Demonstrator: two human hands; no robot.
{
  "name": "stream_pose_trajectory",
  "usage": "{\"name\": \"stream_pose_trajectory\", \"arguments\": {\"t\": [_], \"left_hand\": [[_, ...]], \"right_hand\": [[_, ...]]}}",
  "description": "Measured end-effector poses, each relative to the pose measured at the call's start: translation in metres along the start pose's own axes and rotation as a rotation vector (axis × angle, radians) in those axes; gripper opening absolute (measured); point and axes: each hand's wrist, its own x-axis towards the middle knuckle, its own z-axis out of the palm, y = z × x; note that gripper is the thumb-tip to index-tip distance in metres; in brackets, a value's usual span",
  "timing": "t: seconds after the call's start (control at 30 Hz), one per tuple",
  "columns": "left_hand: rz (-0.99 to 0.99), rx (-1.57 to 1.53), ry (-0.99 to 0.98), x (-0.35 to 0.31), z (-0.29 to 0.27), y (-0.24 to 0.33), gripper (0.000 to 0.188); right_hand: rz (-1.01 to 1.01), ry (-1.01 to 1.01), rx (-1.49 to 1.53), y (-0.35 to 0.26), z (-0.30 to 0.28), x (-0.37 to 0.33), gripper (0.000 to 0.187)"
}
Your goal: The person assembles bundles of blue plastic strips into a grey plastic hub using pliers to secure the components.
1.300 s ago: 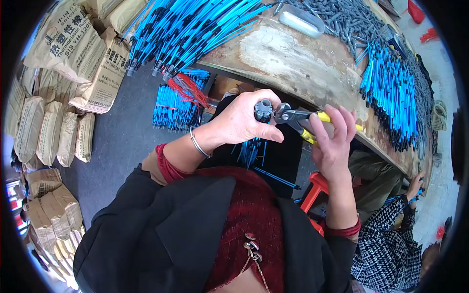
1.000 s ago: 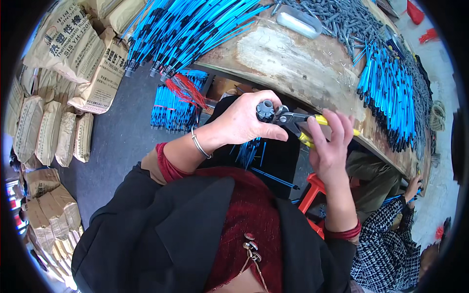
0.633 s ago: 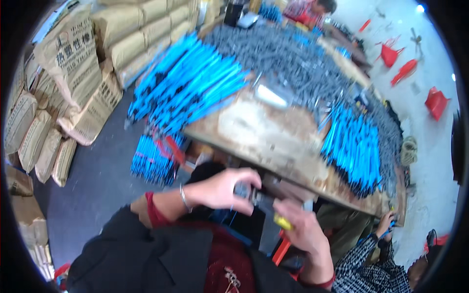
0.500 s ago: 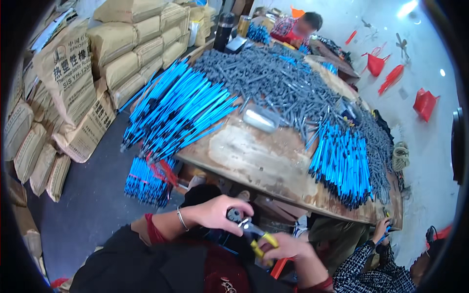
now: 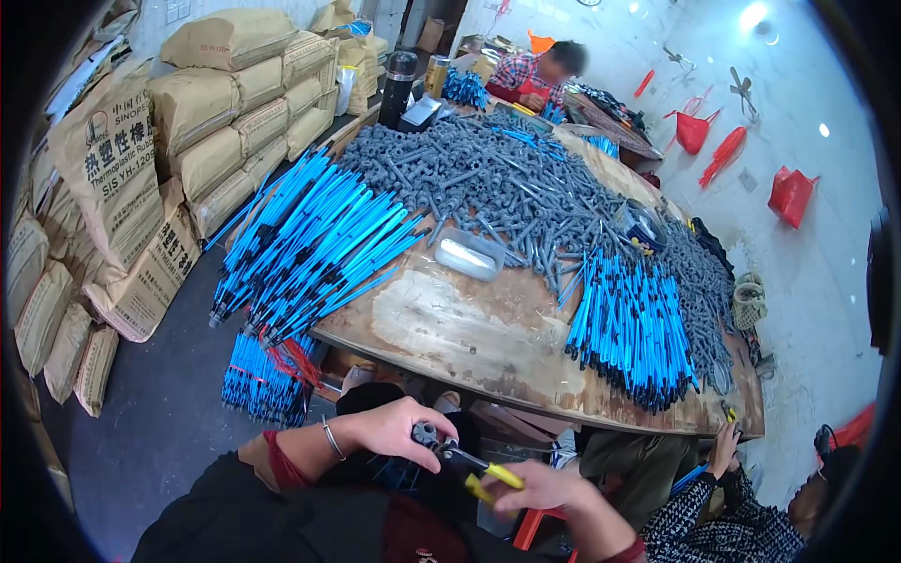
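Worktop (image 5: 450, 314) now shows almost to its far end, since the head camera has tipped upward within the last 1.3 s, and the hands sit lower in the view as a result. Stacked paper sacks (image 5: 202, 103) rise along the left side. A broad pile of grey plastic pieces (image 5: 488, 178) covers the back of the worktop, with 2 spreads of slender blue pieces in front: the left spread (image 5: 314, 249) and the right spread (image 5: 633, 324), either side of bare wood. A clear tray (image 5: 469, 254) lies between them, beside the grey pile. Before the near edge, the right hand (image 5: 544, 493), slightly blurred, has its grip wrapped on yellow-handled pliers (image 5: 504, 476) whose 2 handles stand apart. The left hand (image 5: 399, 430) keeps its grip closed around a dark grey part (image 5: 425, 433), and the pliers' nose meets or nearly meets that part; contact cannot be told. This pairing matches the earlier views, so the change seems to be in gaze, with the work judged to be at much the same stage.
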Motion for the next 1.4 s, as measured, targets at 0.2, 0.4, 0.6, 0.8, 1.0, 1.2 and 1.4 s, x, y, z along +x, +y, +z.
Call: {"name": "stream_pose_trajectory", "arguments": {"t": [0.2,0.4,0.6,0.8,1.0,1.2,1.4], "left_hand": [[0.074,0.010,-0.005,-0.003,0.006,-0.013,0.034],[-0.048,0.016,0.254,0.000,0.003,-0.005,0.034],[0.085,0.049,-0.042,-0.002,0.004,0.002,0.033],[-0.012,0.085,0.207,-0.005,0.006,-0.008,0.035],[0.092,0.077,0.072,-0.010,0.005,-0.001,0.035],[0.126,0.091,0.068,-0.007,0.001,-0.004,0.035],[0.059,0.101,0.184,-0.007,0.001,-0.005,0.034]], "right_hand": [[-0.247,-0.298,0.498,0.022,0.027,0.031,0.048],[-0.418,0.536,-0.628,-0.008,0.001,0.012,0.056],[-0.146,-0.646,0.763,0.055,0.025,0.035,0.058],[-0.510,0.425,-0.449,-0.008,0.007,0.013,0.059],[-0.229,0.022,-0.116,0.019,0.018,0.019,0.061],[-0.134,-0.572,0.614,0.038,0.026,0.052,0.057],[-0.264,0.057,0.170,0.004,0.016,0.010,0.056]]}}
